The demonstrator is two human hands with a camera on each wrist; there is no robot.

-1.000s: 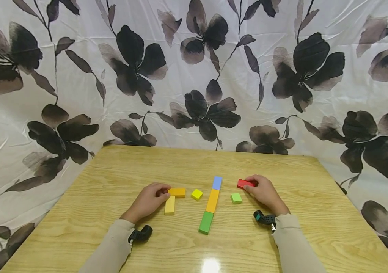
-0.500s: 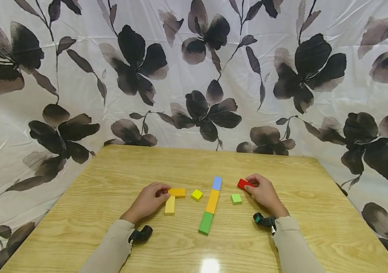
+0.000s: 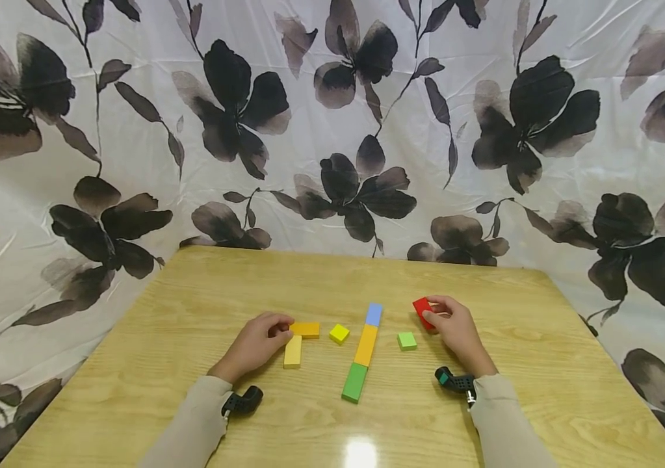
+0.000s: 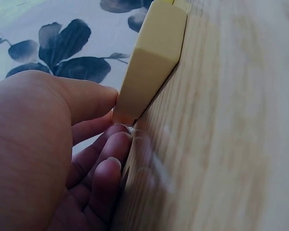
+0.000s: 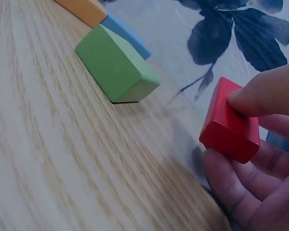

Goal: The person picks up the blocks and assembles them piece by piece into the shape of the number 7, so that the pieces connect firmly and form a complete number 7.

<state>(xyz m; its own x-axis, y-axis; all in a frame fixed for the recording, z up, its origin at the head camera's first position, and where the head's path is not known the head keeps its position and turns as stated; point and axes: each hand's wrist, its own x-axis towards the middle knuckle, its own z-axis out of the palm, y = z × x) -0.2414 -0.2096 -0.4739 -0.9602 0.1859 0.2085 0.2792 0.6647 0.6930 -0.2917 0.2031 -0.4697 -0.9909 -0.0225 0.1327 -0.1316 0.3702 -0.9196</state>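
Note:
On the right, my right hand pinches a red block between thumb and fingers. The right wrist view shows this red block tilted, the thumb across its face and fingertips beneath. My left hand has thumb and index finger around the left end of an orange block lying flat. A pale yellow block lies just below it; in the left wrist view, the thumb tip meets the edge of this pale yellow block. Part of the orange block is hidden by the left fingers.
Mid-table, a blue block, a second orange block and a green block form a slanting row. A bright yellow block lies left of it, a light green block right. Floral cloth hangs behind the wooden table.
My right hand has turned the red block from lying sideways to a steeper slant, its far end swinging up and right. The left hand and the other blocks stay in place.

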